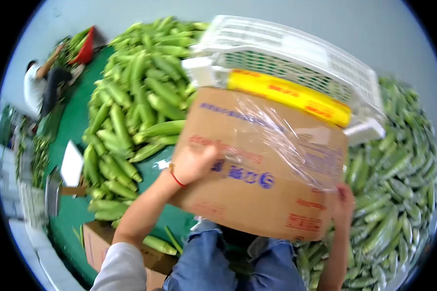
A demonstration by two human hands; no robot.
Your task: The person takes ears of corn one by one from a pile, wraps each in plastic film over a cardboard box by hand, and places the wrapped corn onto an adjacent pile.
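My left hand [197, 162], with a red string at the wrist, lies over the left part of a flat cardboard piece [257, 203]; its fingers are curled and blurred. At the cardboard's right edge, my right hand [344, 201] holds the end of a clear plastic film [277, 131]. The film stretches across the cardboard from a roll with a yellow label [289, 97]. That roll sits between white holders, in front of a white plastic crate [296, 51]. Whether my left fingers grip anything cannot be made out.
Unwrapped green corn [136, 97] is heaped at the left, film-wrapped corn [388, 208] at the right. An open cardboard box [99, 242] stands at the lower left. Another person [39, 87] sits at the far left beside a red container [85, 48].
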